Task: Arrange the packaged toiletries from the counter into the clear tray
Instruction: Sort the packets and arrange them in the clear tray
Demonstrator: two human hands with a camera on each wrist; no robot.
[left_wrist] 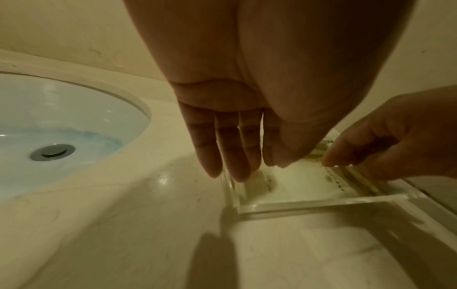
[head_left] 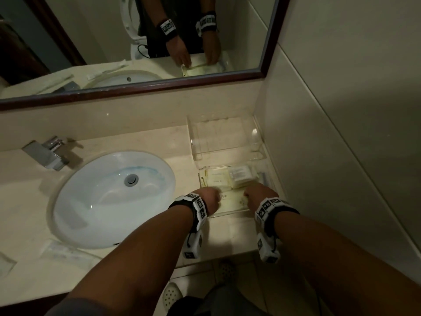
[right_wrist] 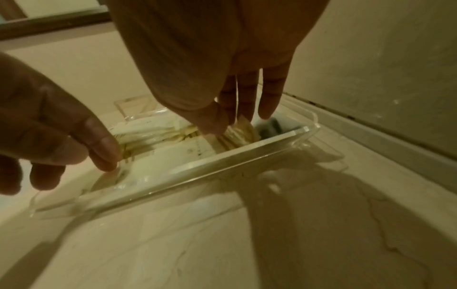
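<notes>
The clear tray [head_left: 227, 214] sits on the counter to the right of the sink, against the side wall. It holds several cream and white packets [head_left: 218, 179] and a dark item [right_wrist: 269, 127] at its right end. A flat cream packet [head_left: 232, 201] lies at the tray's near end between my hands. My left hand [head_left: 210, 198] points straight fingers [left_wrist: 237, 172] down onto that packet's left edge by the tray rim [left_wrist: 309, 203]. My right hand [head_left: 256, 196] reaches into the tray, and its thumb and fingers pinch a crinkled cream packet [right_wrist: 237, 135] there.
The white sink [head_left: 109, 197] and chrome tap [head_left: 45, 153] lie to the left. A second clear acrylic stand [head_left: 223, 137] is behind the tray. The tiled wall [head_left: 341, 133] closes the right side. Clear-wrapped items [head_left: 63, 252] lie on the counter at front left.
</notes>
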